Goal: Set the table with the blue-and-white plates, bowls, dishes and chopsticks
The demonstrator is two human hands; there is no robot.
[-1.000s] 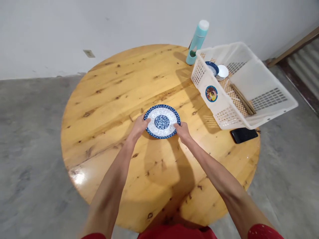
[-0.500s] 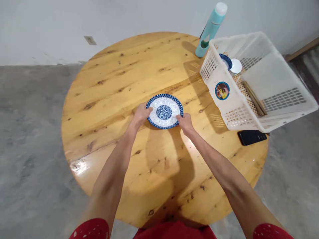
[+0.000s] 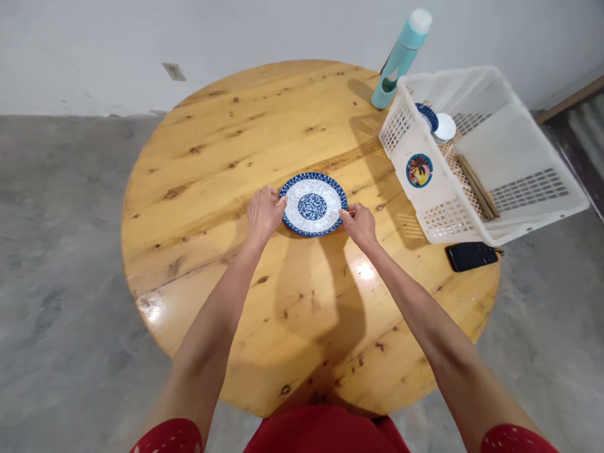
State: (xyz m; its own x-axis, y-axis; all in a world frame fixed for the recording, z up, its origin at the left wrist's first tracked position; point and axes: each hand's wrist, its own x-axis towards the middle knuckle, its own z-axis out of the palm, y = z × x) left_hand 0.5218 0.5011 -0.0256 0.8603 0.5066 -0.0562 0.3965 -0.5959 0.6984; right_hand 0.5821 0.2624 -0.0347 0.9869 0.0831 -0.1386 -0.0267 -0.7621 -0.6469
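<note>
A round plate [image 3: 312, 206] with a dark blue patterned rim, a pale ring and a blue centre lies flat at the middle of the wooden table [image 3: 212, 157]. At its left edge is my left hand [image 3: 265, 212], thumb tip on the rim and fingers curled just outside it. My right hand [image 3: 359, 224] pinches the right edge, thumb on top. How far the fingers reach beneath the plate is hidden.
At the right stands a white plastic basket [image 3: 453, 211] holding a blue-rimmed dish [image 3: 427, 117], white dishes [image 3: 445, 128] and chopsticks [image 3: 477, 187]. Behind it is a light-blue bottle [image 3: 400, 60]. A black phone [image 3: 472, 256] lies near the table's right edge.
Both hands have slid outward, so my thumbs now touch only the plate's rim. The left fingers show more beside the plate. The view has shifted slightly.
</note>
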